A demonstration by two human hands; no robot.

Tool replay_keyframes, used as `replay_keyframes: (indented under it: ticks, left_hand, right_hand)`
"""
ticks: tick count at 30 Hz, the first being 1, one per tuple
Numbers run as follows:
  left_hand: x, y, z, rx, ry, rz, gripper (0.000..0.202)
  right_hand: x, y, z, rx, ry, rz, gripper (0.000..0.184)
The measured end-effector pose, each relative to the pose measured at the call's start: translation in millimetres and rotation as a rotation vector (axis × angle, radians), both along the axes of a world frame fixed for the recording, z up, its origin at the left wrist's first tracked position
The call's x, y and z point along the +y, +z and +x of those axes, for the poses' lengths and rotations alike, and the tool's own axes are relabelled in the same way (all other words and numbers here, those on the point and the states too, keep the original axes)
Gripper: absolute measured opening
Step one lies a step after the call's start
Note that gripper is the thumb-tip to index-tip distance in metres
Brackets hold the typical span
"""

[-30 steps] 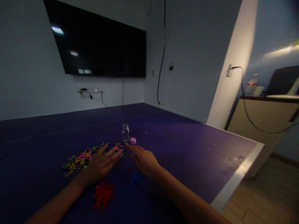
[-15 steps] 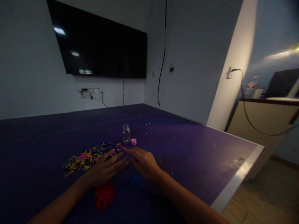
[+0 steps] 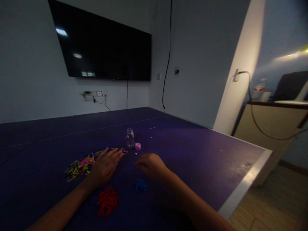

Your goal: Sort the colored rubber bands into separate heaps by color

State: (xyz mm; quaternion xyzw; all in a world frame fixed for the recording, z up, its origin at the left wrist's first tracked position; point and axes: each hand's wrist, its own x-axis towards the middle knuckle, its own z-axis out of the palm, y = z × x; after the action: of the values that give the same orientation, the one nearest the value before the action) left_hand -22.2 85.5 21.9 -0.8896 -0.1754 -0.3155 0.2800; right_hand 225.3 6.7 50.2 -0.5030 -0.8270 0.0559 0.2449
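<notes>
My left hand lies with its fingers stretched out over the right part of a mixed pile of small coloured rubber bands, hiding some of them. To the right, my right hand hovers low over the table with thumb and fingers drawn together; what they hold, if anything, is too small to make out. A heap of red rubber bands lies nearest me, below the left hand. Beneath the right hand is a smaller clump of blue rubber bands. Beyond the hands stands a clear bottle, with a pink cap beside it.
The purple table has a pale edge strip on the right. Small white scraps lie near the bottle. A black television hangs on the far wall, and a black cable dangles in the corner.
My left hand has moved up and left onto the mixed pile. The right hand has drawn away rightward, its fingers curling together, and the blue clump shows more fully.
</notes>
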Motion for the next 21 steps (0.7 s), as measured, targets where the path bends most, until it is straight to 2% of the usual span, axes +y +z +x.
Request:
replay_keyframes:
  ticks: [3, 5, 10, 13, 16, 21]
  left_hand:
    - [21.5, -5.5, -7.8, -0.191, 0.177, -0.152, 0.035]
    - [34.2, -9.9, -12.6, -0.235, 0.262, -0.258, 0.036]
    - [48.6, -21.0, -15.0, -0.129, 0.35, -0.494, 0.042]
    - [49.5, -25.2, -12.3, -0.029, 0.393, -0.556, 0.044]
    - [51.2, -27.7, -11.5, 0.027, 0.429, -0.589, 0.046]
    - [56.2, -30.3, -13.8, 0.043, 0.408, -0.582, 0.046]
  right_hand:
    - [-2.4, 4.9, 5.1, -0.001, 0.044, -0.18, 0.018]
    - [-5.1, 6.8, 6.8, 0.026, 0.097, -0.288, 0.019]
    - [-7.3, 6.1, 9.5, 0.09, 0.223, -0.455, 0.027]
    - [-5.7, 5.1, 10.5, 0.086, 0.259, -0.448, 0.029]
    - [-4.5, 4.9, 9.0, 0.103, 0.243, -0.366, 0.03]
    - [-3.7, 4.0, 2.0, -0.021, 0.009, -0.158, 0.034]
